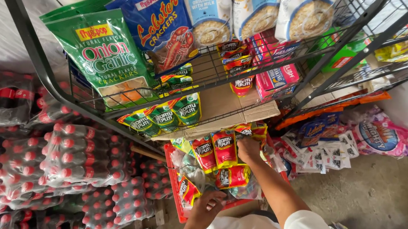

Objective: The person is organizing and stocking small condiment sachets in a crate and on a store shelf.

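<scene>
Right hand [248, 150] is closed around the top of a strip of red and yellow snack packets [224, 149] hanging just below the cardboard sheet [225, 109] on the black wire rack [210, 70]. Left hand [206, 208], nearer and lower, curls loosely by 1 red packet [186, 190] over a red tray [174, 179], though I cannot tell if it grips. Shrink-wrapped red-capped bottles [78, 155] fill the left, with green cracker bags [109, 55] on the rack above.

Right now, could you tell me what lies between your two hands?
In the head view, red snack packets lie between the right hand, at the shelf's packets, and the left hand, over a red crate.
</scene>
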